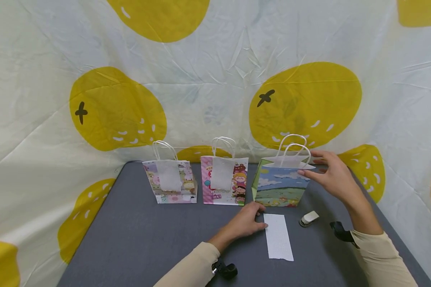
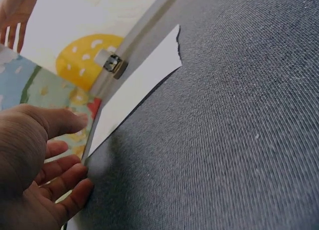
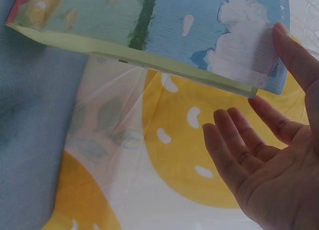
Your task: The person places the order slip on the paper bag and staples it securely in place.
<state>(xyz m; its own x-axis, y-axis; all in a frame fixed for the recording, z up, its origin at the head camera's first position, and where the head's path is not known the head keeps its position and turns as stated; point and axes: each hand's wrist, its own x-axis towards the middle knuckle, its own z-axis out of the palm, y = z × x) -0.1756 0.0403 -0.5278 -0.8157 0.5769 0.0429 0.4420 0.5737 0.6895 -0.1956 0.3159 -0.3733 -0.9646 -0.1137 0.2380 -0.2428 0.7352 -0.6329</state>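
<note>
A green-and-blue paper gift bag [image 1: 280, 187] with a meadow picture and white handles stands upright at the right. My right hand [image 1: 332, 175] is at its upper right corner, thumb against the front near the rim and index fingertip by the side edge; the fingers are extended [image 3: 269, 155]. My left hand [image 1: 244, 221] rests low near the bag's bottom left corner, fingers loosely spread. Just right of its thumb, a white paper strip [image 1: 278, 237] lies flat. Seen from the left wrist, the strip [image 2: 134, 85] runs away past the thumb.
Left of the meadow bag stand a pink cartoon bag [image 1: 240, 179] and a pastel animal-print bag [image 1: 188, 183], each with white paper over its front. A small white-topped item [image 1: 309, 217] with a dark base sits right of the strip. Patterned cloth [image 1: 208, 107] hangs behind the grey table [image 1: 136, 239].
</note>
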